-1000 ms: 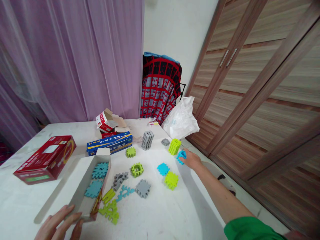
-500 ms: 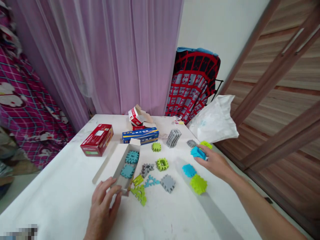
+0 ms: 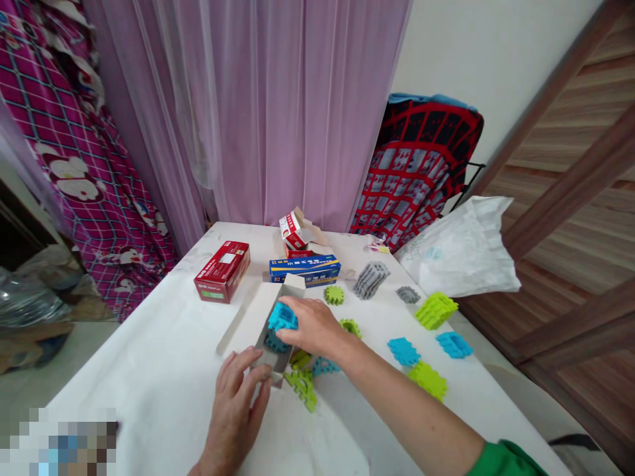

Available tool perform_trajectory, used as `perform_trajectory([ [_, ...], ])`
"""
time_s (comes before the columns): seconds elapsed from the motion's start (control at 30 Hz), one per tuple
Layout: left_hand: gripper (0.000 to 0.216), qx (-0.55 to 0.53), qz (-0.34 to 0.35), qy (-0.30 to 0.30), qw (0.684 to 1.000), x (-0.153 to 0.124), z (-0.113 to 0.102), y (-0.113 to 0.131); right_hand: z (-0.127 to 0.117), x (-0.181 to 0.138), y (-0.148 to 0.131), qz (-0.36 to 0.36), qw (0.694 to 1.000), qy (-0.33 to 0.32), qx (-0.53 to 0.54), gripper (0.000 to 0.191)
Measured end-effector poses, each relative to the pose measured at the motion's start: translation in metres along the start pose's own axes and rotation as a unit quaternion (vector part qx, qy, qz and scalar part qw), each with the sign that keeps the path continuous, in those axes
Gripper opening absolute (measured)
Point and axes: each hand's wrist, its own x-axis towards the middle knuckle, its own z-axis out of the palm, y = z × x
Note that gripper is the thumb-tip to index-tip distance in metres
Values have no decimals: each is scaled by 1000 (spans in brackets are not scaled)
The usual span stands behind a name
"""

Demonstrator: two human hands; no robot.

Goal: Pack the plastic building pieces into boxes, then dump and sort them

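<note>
My right hand is closed around a small stack of bright blue interlocking toy tiles. It holds them at the far half of a long open cardboard box, white and grey inside. Part of a darker teal tile shows beneath them in the box. At the box's near end, my left hand rests with its fingers curled on the edge. Right beside the box lie a lime-green notched piece and a blue triangular piece, the latter partly behind my right wrist.
To the right are a lime tile stack, a blue stack, a flat blue tile and a lime tile. Grey tiles lean behind. Blue and red boxes and a white bag stand farther back.
My right hand has moved left from the table's right side to the box with the blue tiles. My left hand stays at the box's near end. The view has shifted.
</note>
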Motion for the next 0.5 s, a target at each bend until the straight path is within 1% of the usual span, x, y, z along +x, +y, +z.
perform_trajectory([
  [0.07, 20, -7, -7, -5, 1000, -1, 0, 0, 4, -1, 1, -8, 999, 5, -31, 71],
  [0.13, 21, -10, -13, -8, 1000, -3, -1, -1, 0, -8, 7, -11, 999, 25, -36, 72],
  [0.23, 21, -4, -17, -10, 1000, -4, 0, -1, -17, -26, 30, 14, 998, 59, -27, 52],
  [0.3, 20, -2, -15, -11, 1000, -4, 0, -1, -32, -40, 58, 62, 995, 72, -38, 38],
  [0.37, 20, -3, -5, -6, 1000, -4, 1, -3, -47, -56, 92, 145, 985, 66, -64, 30],
  [0.43, 19, -7, 7, 5, 1000, -3, 2, -5, -59, -73, 126, 224, 967, 24, -118, 27],
  [0.5, 19, -15, 15, 16, 1000, -3, 4, -9, -67, -91, 154, 287, 943, -31, -164, 27],
])
